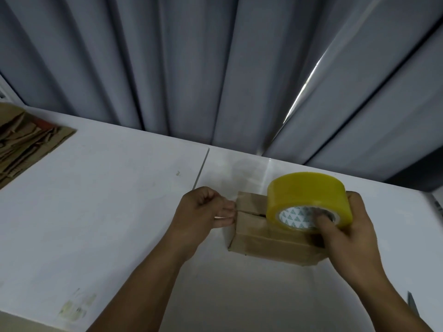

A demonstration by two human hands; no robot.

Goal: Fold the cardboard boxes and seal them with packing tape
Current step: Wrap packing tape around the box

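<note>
A small brown cardboard box [259, 236] lies on the white table [119, 200], its top flaps closed with a seam running left to right. A yellow roll of packing tape [309, 195] stands on the box's right part. My right hand [347, 238] grips the roll, with the thumb inside its white core. My left hand [203, 212] is at the box's left end, fingers curled, pinching what looks like the clear tape end against the seam edge. The tape strip itself is hard to make out.
A stack of flat brown cardboard pieces [26, 142] lies at the table's far left. Grey pleated curtains [215, 68] hang behind the table. A joint line [201, 168] runs across the tabletop. A dark thin object [411, 305] shows at the lower right edge.
</note>
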